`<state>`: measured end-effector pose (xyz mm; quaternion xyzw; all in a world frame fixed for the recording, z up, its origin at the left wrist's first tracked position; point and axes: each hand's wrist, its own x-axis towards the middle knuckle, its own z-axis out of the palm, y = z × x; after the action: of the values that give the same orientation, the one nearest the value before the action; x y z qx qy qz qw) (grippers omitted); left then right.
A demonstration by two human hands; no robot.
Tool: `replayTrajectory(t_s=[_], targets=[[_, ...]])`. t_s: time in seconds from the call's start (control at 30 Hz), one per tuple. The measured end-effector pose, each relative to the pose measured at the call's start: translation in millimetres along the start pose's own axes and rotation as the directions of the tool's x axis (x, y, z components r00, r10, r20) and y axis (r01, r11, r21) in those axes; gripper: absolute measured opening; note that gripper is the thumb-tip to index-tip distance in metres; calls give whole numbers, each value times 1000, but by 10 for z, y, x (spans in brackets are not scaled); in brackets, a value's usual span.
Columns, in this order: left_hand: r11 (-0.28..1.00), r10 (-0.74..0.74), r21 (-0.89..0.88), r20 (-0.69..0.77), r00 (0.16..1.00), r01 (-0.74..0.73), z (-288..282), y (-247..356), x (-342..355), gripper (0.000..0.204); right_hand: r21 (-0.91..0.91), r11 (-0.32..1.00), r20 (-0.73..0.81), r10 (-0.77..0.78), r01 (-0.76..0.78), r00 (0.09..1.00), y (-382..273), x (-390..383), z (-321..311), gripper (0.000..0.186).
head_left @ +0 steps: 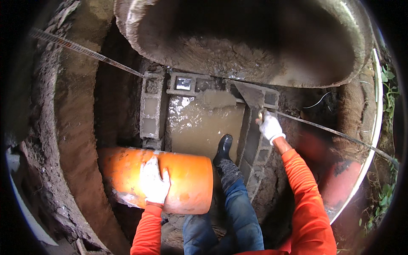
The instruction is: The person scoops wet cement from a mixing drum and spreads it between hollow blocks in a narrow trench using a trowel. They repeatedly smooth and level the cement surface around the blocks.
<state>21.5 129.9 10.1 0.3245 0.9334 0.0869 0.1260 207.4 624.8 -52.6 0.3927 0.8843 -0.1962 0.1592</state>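
My left hand (154, 180), in a white glove, lies flat with fingers stretched over the top of a big orange pipe (193, 180). The pipe's near end points right, beside my legs. In its white glove, my right hand (270, 126) is closed round the handle of a trowel (250, 94). Its grey triangular blade points up and left, over the corner of the concrete block wall (253, 138). More hollow concrete blocks (150, 106) line the left and far sides of a pit of muddy water (204, 123).
A large round concrete ring (212, 57) hangs or leans over the far side. Ribbed steel bars (91, 53) slant in from left and right. A dark rubber boot (224, 146) stands in the pit. Earth walls (78, 127) and a reddish pipe (338, 182) flank the space.
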Motion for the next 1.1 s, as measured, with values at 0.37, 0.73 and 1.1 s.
replayTrajectory(t_s=[0.37,0.73,1.1], targets=[[998,-37,-46,-54,998,35,-104,-27,-5,51,567,469,620,298,-677,726,-343,-1552,1080,27],[866,-28,-492,137,990,93,-280,710,-264,32,595,798,279,-95,-94,956,-2091,-2183,522,37],[987,-107,-117,22,994,109,-731,-194,-150,54,366,930,178,-95,24,979,-1393,-1185,926,35]])
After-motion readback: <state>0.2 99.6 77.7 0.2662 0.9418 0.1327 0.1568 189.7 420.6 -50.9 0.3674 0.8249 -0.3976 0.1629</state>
